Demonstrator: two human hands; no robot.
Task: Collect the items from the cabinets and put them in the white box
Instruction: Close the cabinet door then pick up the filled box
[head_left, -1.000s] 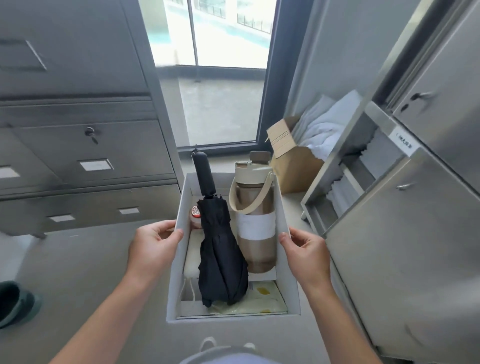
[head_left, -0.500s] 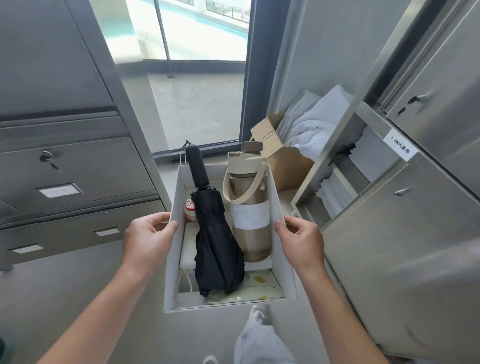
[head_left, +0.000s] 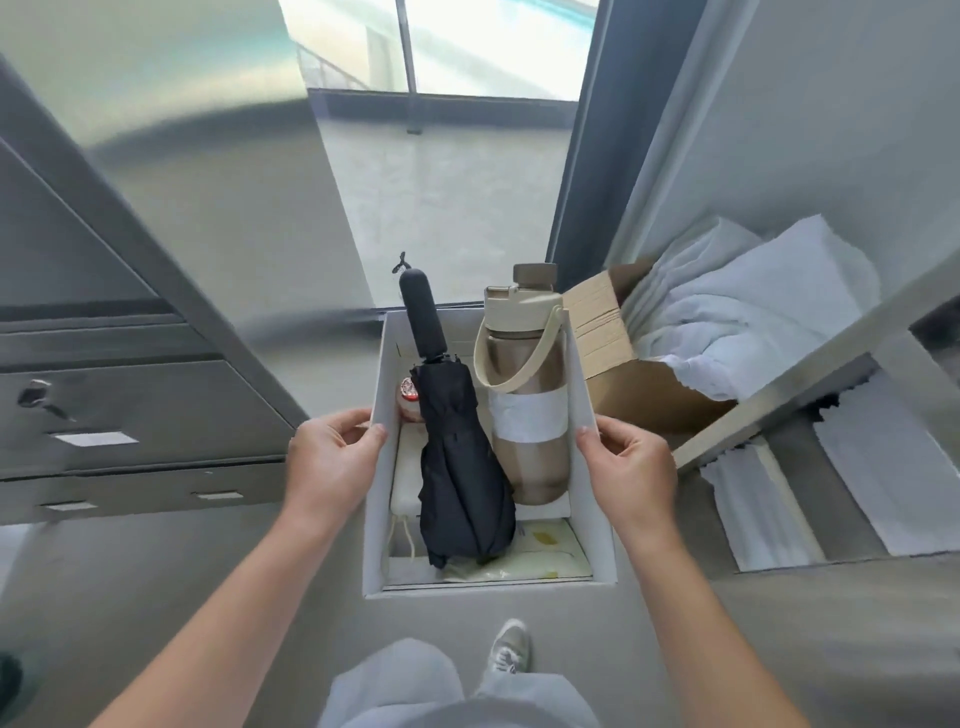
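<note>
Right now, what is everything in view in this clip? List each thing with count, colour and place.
white box: one, white, held above the floor at centre
umbrella: one, black, folded, in the box, left of the bottle
water bottle: one, tan with a cream strap and white band, in the box on the right
small jar: one, red-topped, in the box behind the umbrella
cream pouch: one, under the umbrella
pale sheet: one, box bottom
cardboard box: one, brown, right of the white box, holding white cloth
cabinets: grey metal, left and right
window: one, straight ahead
left hand: fingers on the box's left wall
right hand: fingers on its right wall
shoe: one, grey, below
</note>
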